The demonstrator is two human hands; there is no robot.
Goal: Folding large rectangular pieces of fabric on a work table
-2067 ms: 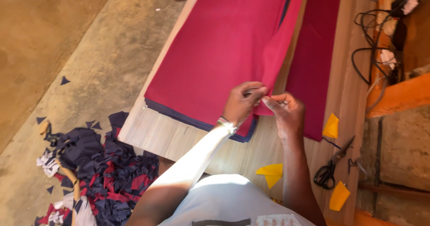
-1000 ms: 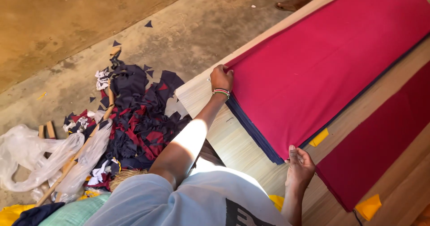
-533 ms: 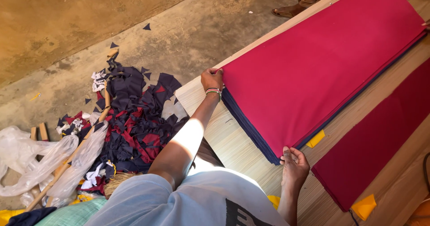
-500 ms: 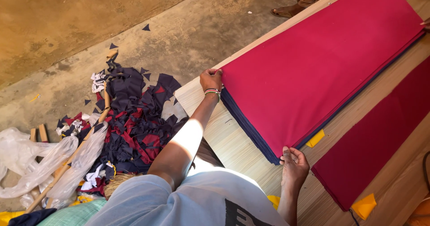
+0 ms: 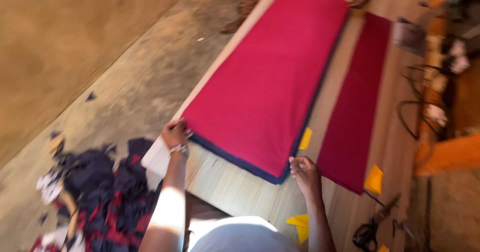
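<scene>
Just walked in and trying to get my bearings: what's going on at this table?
A person stands at a long wooden table and grips the near end of a thick stack of red cloth with dark blue layers beneath. The left hand pinches the stack's near left corner; the right hand pinches its near right corner. A narrower dark red cloth strip lies alongside, black scissors sit near the table edge, and cloth scraps litter the floor.

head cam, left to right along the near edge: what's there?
Pile of navy and red fabric scraps on the floor → left hand → right hand → yellow paper piece on the wooden table → black scissors.
</scene>
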